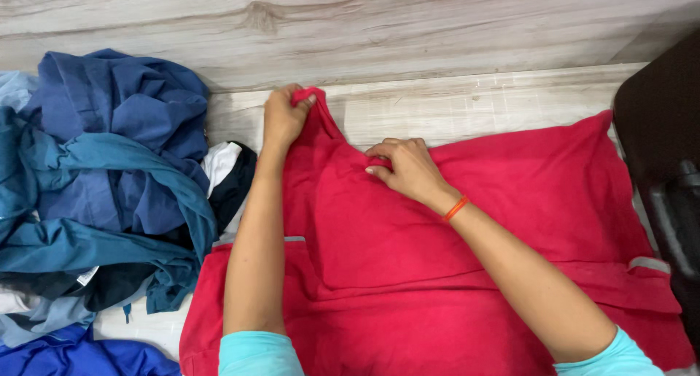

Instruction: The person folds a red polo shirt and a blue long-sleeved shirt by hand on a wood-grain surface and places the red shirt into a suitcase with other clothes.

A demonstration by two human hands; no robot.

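The red shirt [437, 259] is spread flat across the pale wood-grain desk [467, 102], filling the lower centre and right of the view. The left hand [286, 117] is stretched far forward towards twelve o'clock, forearm nearly straight up the frame, and its grip is pressed together on a bunched corner of red cloth, which is lifted into a small peak. The right hand [408, 170] is angled in from four o'clock, wrist bent, knuckles up; its fingertips are pinched on a fold of the same shirt at the middle of the upper edge. An orange band [456, 208] is seen on the right wrist, and turquoise sleeves at both upper arms. At nine o'clock a heap of blue and teal clothes [109, 186] is piled, just beside the left forearm. A dark object [660, 142] is seen at three o'clock.
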